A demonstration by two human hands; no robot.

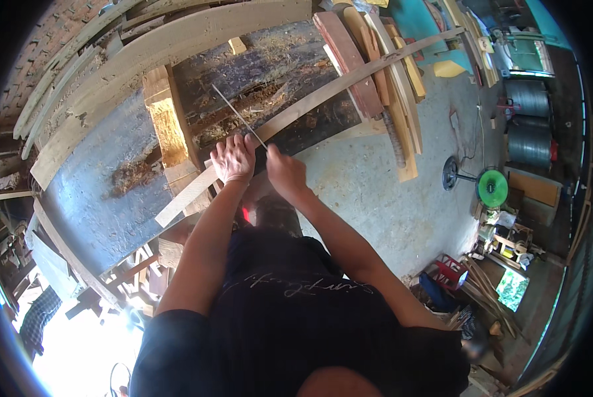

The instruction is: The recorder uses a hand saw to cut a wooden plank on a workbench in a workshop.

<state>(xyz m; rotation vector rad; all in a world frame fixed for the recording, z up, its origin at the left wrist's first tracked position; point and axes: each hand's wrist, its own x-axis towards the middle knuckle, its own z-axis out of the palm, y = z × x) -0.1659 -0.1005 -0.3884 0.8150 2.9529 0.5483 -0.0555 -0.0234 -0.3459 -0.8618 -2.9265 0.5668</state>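
Observation:
A long, narrow wooden strip point(316, 98) lies slantwise across the workbench, its near left end resting by a wooden block point(167, 126). My left hand point(234, 159) grips this strip from above, the fingers bent over its edges. Just to the right, my right hand point(286, 171) is closed in a fist round the near end of a thin, straight, blade-like tool point(233, 108). The tool crosses over the strip beside my left fingers and points away to the far left. Its handle is hidden in my fist, and I cannot tell its exact kind.
The dark workbench point(111, 198) has worn, pitted patches and wood debris. Curved planks point(131, 63) line its far left side. Several boards point(369, 73) are stacked under the strip at the far right. A green fan point(492, 188) stands on the concrete floor point(356, 198).

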